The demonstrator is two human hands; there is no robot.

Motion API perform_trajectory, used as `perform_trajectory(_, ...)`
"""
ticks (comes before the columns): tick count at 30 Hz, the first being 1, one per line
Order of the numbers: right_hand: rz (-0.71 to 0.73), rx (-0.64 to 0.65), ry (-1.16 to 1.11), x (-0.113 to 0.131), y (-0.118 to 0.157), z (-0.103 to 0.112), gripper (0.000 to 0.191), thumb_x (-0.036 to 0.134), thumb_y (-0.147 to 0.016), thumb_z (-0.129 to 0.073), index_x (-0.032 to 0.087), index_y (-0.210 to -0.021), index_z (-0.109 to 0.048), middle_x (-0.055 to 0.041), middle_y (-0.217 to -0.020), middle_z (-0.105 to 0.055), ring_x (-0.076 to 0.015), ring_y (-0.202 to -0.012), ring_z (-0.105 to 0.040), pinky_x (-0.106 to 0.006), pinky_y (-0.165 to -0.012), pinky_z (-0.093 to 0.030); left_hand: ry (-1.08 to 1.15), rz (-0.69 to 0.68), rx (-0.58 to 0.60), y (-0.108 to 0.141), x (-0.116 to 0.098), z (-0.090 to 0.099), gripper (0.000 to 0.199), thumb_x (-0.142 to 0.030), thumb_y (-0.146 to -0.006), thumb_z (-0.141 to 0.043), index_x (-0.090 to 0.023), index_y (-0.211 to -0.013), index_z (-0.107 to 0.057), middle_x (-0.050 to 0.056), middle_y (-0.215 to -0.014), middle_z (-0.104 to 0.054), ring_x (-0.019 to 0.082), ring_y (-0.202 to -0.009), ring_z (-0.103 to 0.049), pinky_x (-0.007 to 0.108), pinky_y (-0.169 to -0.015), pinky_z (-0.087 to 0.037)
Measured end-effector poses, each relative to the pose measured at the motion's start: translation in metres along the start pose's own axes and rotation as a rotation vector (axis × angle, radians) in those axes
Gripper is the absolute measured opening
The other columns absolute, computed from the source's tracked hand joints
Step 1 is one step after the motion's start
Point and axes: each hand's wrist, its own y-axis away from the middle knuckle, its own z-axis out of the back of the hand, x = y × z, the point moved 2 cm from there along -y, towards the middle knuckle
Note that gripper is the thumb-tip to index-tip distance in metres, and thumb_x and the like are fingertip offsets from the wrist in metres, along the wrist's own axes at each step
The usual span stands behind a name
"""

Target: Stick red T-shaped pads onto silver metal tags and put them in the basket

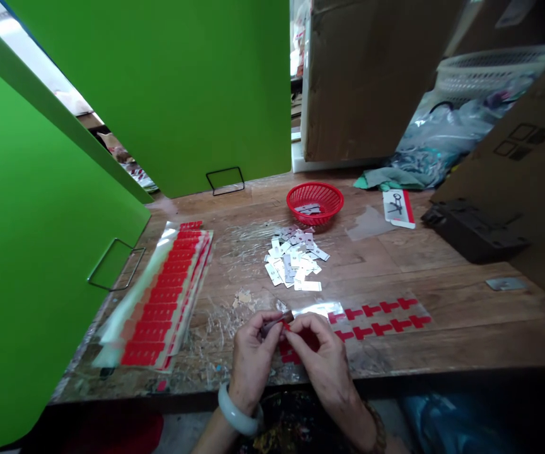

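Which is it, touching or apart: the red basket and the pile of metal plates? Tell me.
Apart. The head view shows bare wooden table between the red basket and the pile of metal plates in front of it.

small metal plate (278,320) pinched level over table edge, red sticker (286,326) touching it

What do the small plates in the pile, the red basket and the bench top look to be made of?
Small plates: likely thin metal, silvery with a bright sheen.
Red basket: apparently moulded plastic, with an open mesh wall and uniform colour.
Bench top: wood, with visible grain and plank seams, worn; part of it lies under crinkled clear film.
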Motion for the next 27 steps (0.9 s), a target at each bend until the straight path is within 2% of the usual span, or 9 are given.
perform_trajectory(8, 0.02, -0.019, 0.0, 0.003, 0.001, -0.002, 0.011, 0.021, -0.078, -0.061, 0.022, -0.067, -0.061, -0.002, -0.075, -0.06, -0.0188, -0.078, -0.053, -0.029, -0.072, -0.046, 0.018, 0.013, 0.013, 0.001, -0.003, 0.0, 0.014, -0.02, -0.073, -0.067, -0.016, -0.087, -0.066, 0.005, -0.085, -0.073, 0.017, -0.077, -0.067, 0.026, -0.072, -0.053)
perform_trajectory(12, 0.008, -0.045, -0.031, 0.008, -0.001, 0.0, 0.012, 0.024, -0.076, -0.062, 0.02, -0.064, -0.061, -0.0049, -0.089, -0.058, -0.0193, -0.083, -0.055, -0.027, -0.066, -0.047, 0.031, 0.038, 0.019, 0.001, -0.001, 0.002, 0.016, -0.022, -0.073, -0.068, -0.015, -0.088, -0.065, 0.005, -0.082, -0.073, 0.017, -0.074, -0.067, 0.027, -0.071, -0.053)
perform_trajectory(17, -0.05, 0.021, -0.091, 0.006, -0.008, 0.003, 0.012, 0.025, -0.078, -0.058, 0.02, -0.067, -0.057, 0.0007, -0.069, -0.057, -0.0147, -0.066, -0.055, -0.025, -0.063, -0.046, 0.06, 0.099, 0.05, 0.0, 0.002, 0.002, 0.024, -0.026, -0.072, -0.07, -0.013, -0.092, -0.063, 0.006, -0.074, -0.072, 0.017, -0.07, -0.068, 0.028, -0.071, -0.054)
perform_trajectory(21, -0.11, 0.074, -0.075, -0.004, -0.013, 0.004, 0.011, 0.028, -0.081, -0.055, 0.02, -0.073, -0.056, 0.0014, -0.068, -0.06, -0.0142, -0.064, -0.056, -0.024, -0.061, -0.045, 0.102, 0.181, 0.07, -0.002, 0.005, 0.003, 0.03, -0.029, -0.071, -0.072, -0.011, -0.093, -0.062, 0.007, -0.071, -0.072, 0.016, -0.066, -0.067, 0.027, -0.068, -0.054)
perform_trajectory(27, -0.08, 0.077, 0.004, -0.012, -0.016, 0.003, 0.011, 0.028, -0.081, -0.053, 0.02, -0.075, -0.056, 0.0013, -0.066, -0.058, -0.014, -0.062, -0.056, -0.023, -0.058, -0.045, 0.139, 0.237, 0.078, -0.005, 0.014, 0.005, 0.036, -0.03, -0.07, -0.073, -0.01, -0.097, -0.061, 0.009, -0.071, -0.072, 0.014, -0.064, -0.067, 0.027, -0.067, -0.054)
